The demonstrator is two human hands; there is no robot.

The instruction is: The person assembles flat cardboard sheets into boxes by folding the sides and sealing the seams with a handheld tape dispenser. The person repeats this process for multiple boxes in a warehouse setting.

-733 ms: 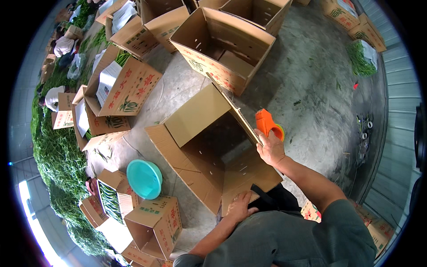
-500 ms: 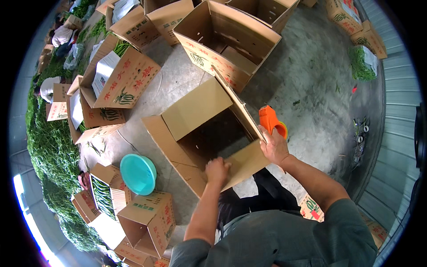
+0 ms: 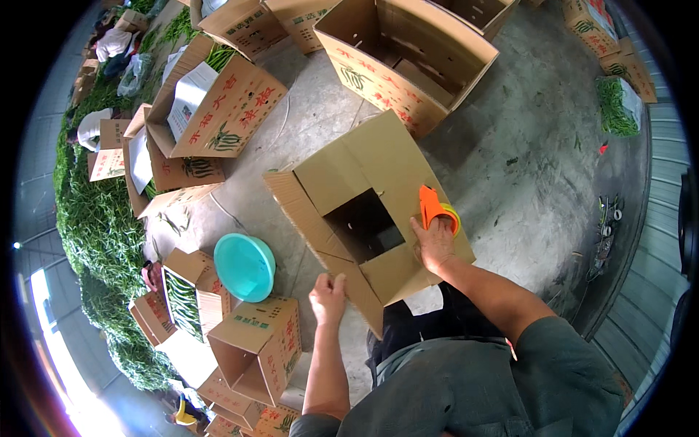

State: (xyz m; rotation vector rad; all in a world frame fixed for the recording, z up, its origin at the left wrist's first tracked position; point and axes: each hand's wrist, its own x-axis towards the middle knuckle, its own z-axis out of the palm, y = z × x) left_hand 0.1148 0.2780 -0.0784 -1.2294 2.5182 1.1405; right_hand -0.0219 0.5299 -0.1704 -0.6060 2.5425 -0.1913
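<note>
In front of me a cardboard box (image 3: 349, 160) stands with its end flaps and right side flap folded inward, leaving a dark opening in the middle. Its left side flap (image 3: 331, 251) sticks outward. My left hand (image 3: 328, 297) is closed at the outer edge of that left flap, near its front end. My right hand (image 3: 435, 246) is closed around an orange tape dispenser (image 3: 429, 202) with a yellow roll, resting on the folded right flap. The inside of the box is too dark to make out.
A turquoise basin (image 3: 245, 267) sits left of the box. Open cartons (image 3: 408, 80) stand beyond; others (image 3: 226, 120) at left hold green peppers and paper. A long heap of green peppers (image 3: 95, 218) lies far left, with people beside it. A metal wall (image 3: 666, 255) bounds the right.
The box's right flap has come down over the opening, with my right hand and the dispenser moving inward on it. My left hand has moved from the near flap to the left flap's edge.
</note>
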